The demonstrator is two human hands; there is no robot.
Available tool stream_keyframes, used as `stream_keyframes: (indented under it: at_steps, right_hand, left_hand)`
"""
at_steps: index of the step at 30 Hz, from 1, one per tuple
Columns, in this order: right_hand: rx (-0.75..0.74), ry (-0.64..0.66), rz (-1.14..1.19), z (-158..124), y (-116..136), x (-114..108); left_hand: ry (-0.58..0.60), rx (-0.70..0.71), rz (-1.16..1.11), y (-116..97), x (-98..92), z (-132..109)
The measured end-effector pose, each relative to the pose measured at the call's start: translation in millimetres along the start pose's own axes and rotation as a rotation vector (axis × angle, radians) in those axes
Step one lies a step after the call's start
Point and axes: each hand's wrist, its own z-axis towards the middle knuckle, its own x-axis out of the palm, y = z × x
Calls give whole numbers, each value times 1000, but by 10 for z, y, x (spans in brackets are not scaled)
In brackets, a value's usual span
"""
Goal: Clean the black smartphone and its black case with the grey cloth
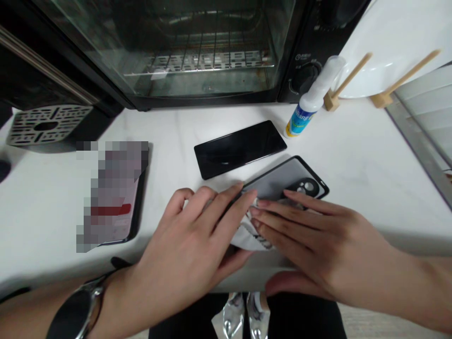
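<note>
A phone case (273, 176) with a translucent grey back, black rim and round camera cutout lies tilted on the counter in front of me. My left hand (199, 230) holds it at its left end, fingers stretched over the top and thumb at the near side. Bunched over the near part of the case is a white wipe (247, 237) with dark markings. My right hand (314, 235) presses the wipe down with its fingers, its thumb apart from them. Just beyond the case, a black phone (240, 149) lies flat, its dark glossy face up.
A spray bottle (301, 115) stands right of the black phone. Another phone (118, 197), partly blurred out, lies at left. A toaster oven (212, 101) closes off the back, beside a machine with a drip grate (70, 117). A wooden stand (334, 100) holds a white plate (399, 42).
</note>
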Motion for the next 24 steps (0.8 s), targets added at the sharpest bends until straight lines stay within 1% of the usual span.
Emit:
stream_keyframes:
  at_steps: [3, 5, 6, 10, 13, 17, 22, 24]
  right_hand:
    - [184, 18, -254, -9, -70, -42]
    - [250, 34, -358, -13, -116, -48]
    - [255, 42, -376, -12, -132, -44]
    - [160, 43, -362, 9, -121, -8]
    - [91, 36, -289, 24, -67, 8]
    - [26, 44, -195, 5, -5, 28]
    - [-136, 123, 151, -4, 31, 103]
    - [-166, 128, 215, 2, 38, 120]
  left_hand:
    - [-25, -33, 47, 11, 9, 14]
    - [-28, -23, 45, 16, 4, 15]
    - [-30, -12, 41, 17, 0, 14]
    - [-40, 57, -3, 18, -17, 6]
    - [-46, 103, -54, 15, -32, 5]
    - [-47, 128, -81, 7, -48, 8]
    - [-3, 154, -104, -13, -41, -5]
    - [11, 144, -105, -18, -30, -11]
